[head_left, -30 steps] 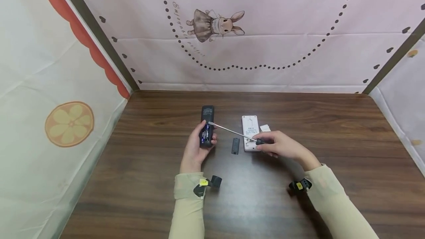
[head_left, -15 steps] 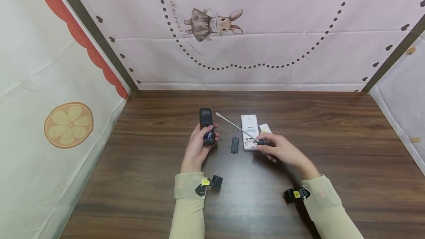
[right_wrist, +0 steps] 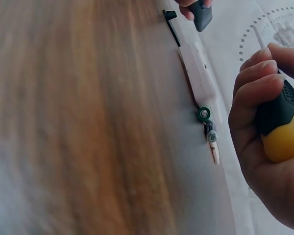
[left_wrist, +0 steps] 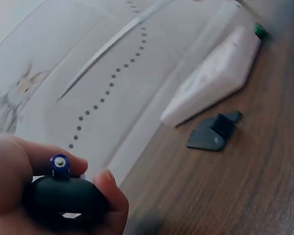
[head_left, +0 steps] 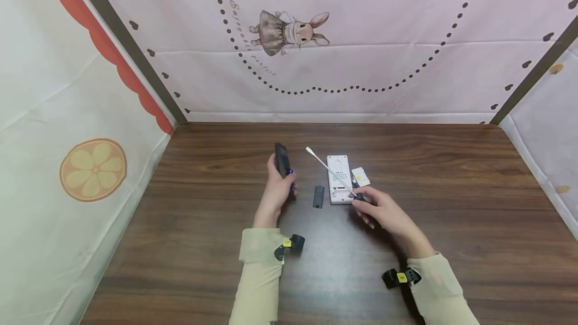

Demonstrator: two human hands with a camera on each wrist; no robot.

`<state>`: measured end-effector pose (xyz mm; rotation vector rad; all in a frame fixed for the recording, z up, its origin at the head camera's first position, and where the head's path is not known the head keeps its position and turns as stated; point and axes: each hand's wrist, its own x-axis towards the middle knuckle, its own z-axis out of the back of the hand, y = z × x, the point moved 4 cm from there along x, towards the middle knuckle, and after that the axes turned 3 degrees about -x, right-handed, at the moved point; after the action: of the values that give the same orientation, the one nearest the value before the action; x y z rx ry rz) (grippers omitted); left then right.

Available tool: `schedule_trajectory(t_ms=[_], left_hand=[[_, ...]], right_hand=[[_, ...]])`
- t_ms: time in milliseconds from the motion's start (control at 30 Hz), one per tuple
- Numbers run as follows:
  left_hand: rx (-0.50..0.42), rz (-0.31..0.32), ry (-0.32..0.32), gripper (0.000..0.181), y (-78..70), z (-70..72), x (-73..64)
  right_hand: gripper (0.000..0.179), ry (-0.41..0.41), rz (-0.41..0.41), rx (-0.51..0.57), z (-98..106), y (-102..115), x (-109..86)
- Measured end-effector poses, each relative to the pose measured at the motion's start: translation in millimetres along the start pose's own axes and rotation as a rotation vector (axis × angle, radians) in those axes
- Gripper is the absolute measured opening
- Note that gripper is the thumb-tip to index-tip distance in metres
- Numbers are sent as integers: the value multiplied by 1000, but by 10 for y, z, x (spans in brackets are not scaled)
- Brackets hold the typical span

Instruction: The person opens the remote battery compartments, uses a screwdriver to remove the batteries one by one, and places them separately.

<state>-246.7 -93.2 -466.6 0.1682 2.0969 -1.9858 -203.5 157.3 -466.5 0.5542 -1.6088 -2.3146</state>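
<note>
My left hand point(head_left: 277, 189) grips a black remote control point(head_left: 282, 158), tilted on its side above the table. In the left wrist view a blue battery point(left_wrist: 60, 161) stands out from the remote, close to the index finger. My right hand point(head_left: 381, 210) holds a long-shafted screwdriver point(head_left: 327, 167), whose yellow and black handle point(right_wrist: 283, 142) shows in the right wrist view. The shaft slants over a white remote control point(head_left: 337, 168) lying back up, its lower compartment uncovered. Between the hands lies a dark battery cover point(head_left: 318, 197).
A white battery cover point(head_left: 360, 175) lies right of the white remote. A green-ended battery point(right_wrist: 203, 114) and a second battery point(right_wrist: 211, 135) lie near it. Cloth walls point(head_left: 361, 64) stand behind the wooden table point(head_left: 203, 265) and at its sides.
The left hand has turned the black remote from its back facing up onto its side. The screwdriver tip has moved off the remote's battery compartment, rightward and away from it.
</note>
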Motion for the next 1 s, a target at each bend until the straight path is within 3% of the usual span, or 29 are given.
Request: schedule_trajectory(t_ms=[267,367,567,700,1000], left_hand=[[591,-66,-101,80,-121,-139,62],[753,-82,-118,84,-165,-205,102],[941,-70,-83,91,-143,-352,199],[1065,-105,-72,89,-126,-464,227],[1139,-174,-98,85,-127,-599,178]], right_hand=[[33,-60,-3,129,18,-50,-60],[33,-85,1,130,45,-110,-71],[34,-107,-11,134,85,-118,-104],[35,-114,-23,131,105,-133,-126],[38,-126,-30,131,119,-143,-149]])
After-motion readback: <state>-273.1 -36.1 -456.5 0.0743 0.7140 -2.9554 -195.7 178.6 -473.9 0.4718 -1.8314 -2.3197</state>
